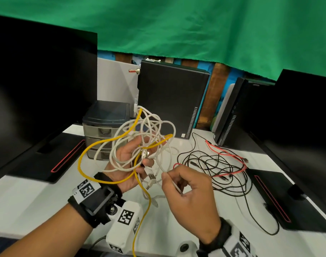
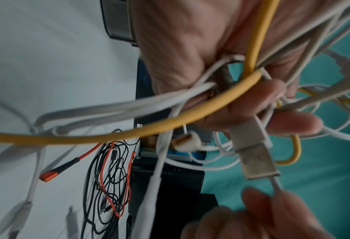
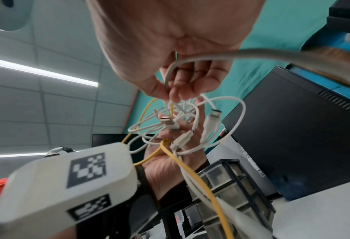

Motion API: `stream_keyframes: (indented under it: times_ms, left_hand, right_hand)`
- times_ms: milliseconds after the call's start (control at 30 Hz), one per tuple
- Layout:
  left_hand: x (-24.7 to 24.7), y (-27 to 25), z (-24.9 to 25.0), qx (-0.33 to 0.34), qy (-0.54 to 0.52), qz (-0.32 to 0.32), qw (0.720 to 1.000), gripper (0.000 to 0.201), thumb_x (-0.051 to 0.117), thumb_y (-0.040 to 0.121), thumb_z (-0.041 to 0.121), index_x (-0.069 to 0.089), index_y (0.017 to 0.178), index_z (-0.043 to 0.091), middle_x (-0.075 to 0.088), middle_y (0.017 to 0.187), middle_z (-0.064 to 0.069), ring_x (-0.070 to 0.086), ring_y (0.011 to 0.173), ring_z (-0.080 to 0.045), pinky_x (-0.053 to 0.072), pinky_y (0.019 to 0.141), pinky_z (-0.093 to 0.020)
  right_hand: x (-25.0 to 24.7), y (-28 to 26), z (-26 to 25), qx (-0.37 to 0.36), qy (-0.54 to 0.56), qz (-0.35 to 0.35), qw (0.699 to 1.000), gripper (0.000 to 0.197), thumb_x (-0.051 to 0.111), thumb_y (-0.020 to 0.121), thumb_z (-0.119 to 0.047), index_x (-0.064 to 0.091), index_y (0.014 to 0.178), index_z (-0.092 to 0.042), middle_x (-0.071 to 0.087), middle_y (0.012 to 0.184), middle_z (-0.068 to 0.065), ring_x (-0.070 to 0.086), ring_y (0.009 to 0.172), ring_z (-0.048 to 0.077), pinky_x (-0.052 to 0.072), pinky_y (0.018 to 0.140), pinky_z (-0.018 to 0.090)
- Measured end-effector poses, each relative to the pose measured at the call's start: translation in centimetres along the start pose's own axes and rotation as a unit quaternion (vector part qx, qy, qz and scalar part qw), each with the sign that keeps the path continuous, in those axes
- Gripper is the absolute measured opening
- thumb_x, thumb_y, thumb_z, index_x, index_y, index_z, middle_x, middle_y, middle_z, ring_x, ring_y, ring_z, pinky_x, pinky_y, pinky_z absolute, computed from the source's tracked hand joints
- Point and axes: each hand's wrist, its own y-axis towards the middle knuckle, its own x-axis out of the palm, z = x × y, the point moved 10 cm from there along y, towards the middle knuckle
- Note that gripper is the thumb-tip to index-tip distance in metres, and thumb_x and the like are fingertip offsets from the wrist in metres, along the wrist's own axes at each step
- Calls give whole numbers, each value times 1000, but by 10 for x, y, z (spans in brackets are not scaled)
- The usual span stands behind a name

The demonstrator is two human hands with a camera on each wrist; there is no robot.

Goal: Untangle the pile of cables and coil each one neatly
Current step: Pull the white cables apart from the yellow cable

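Observation:
My left hand (image 1: 132, 164) grips a tangled bunch of white cables (image 1: 149, 127) and one yellow cable (image 1: 95, 147), raised above the white table (image 1: 37, 197). The yellow cable (image 2: 170, 124) crosses my palm, and a white USB plug (image 2: 255, 155) hangs below the fingers. My right hand (image 1: 188, 190) pinches a single white strand (image 1: 174, 184) between thumb and forefinger, just right of the bunch. From the right wrist the pinched white strand (image 3: 170, 72) loops under my fingertips above the bunch of white cables (image 3: 190, 122). A second tangle of black and red cables (image 1: 217, 167) lies on the table to the right.
Black monitors (image 1: 37, 86) stand at left and right with their bases on the table. A small grey drawer unit (image 1: 102, 130) and a black computer tower (image 1: 173, 99) stand behind the bunch. A green cloth (image 1: 177, 25) hangs across the back.

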Motion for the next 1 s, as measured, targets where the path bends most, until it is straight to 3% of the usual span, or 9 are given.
stream_keyframes:
  times_ms: [167,300,400,533,600,733,800,933,1000]
  left_hand:
    - [-3,2,-6,-6,6,10,1000,69,93,64,30,64,125,12,71,120,-5,56,46,-11,41,32,-15]
    - [-3,-2,5,40,104,74,991,46,73,80,31,63,118,6,71,76,-6,55,42,-10,42,33,-17]
    - [-3,-5,26,126,230,148,954,32,69,82,22,73,112,10,70,75,-11,59,50,-16,49,42,-23]
    - [3,-15,50,223,374,236,869,18,68,92,12,77,100,25,75,77,-1,61,50,-16,54,48,-30]
    - [12,-20,57,259,417,239,838,19,67,94,16,77,94,33,77,87,1,64,53,-22,56,53,-38]
    - [16,-27,63,288,428,253,818,18,71,91,15,78,96,30,76,85,-5,66,59,-19,56,53,-32]
    - [15,-27,64,288,435,259,813,18,72,90,13,78,101,26,75,83,-6,66,60,-19,56,53,-33]
    - [6,-30,69,288,430,293,804,25,76,85,11,76,108,22,77,84,0,71,71,-16,58,64,-33]
    - [4,-31,68,281,416,304,810,29,77,84,11,75,111,23,74,75,-2,65,57,-18,55,51,-31]
  right_hand:
    - [2,8,20,35,-2,15,999,23,65,89,-29,66,69,-18,56,56,-9,50,52,10,45,53,36]
    - [-8,14,29,70,14,32,997,11,67,82,-22,70,72,-21,65,64,-9,59,60,10,46,58,21]
    - [-40,27,17,51,29,111,992,11,68,87,-11,70,78,-19,67,71,-7,63,69,13,49,64,21]
    - [-68,47,-28,-30,33,160,986,15,68,91,-2,70,79,-12,65,71,-1,59,67,12,48,65,21]
    - [-68,56,-47,-69,23,148,986,15,68,91,-4,71,79,-12,65,71,2,61,68,16,49,65,25]
    - [-41,68,-59,-97,-39,51,993,8,70,90,-13,74,85,-19,66,75,-6,61,70,15,51,62,30]
    - [-21,67,-54,-95,-101,-17,990,6,72,87,-27,74,92,-24,64,75,-11,60,70,11,52,62,35]
    - [9,58,-30,-51,-226,-132,964,30,65,80,-58,71,99,-36,62,67,-17,60,65,6,53,65,35]
    - [4,61,-21,-28,-233,-103,967,33,61,81,-61,74,99,-37,68,71,-19,63,67,5,55,68,35]
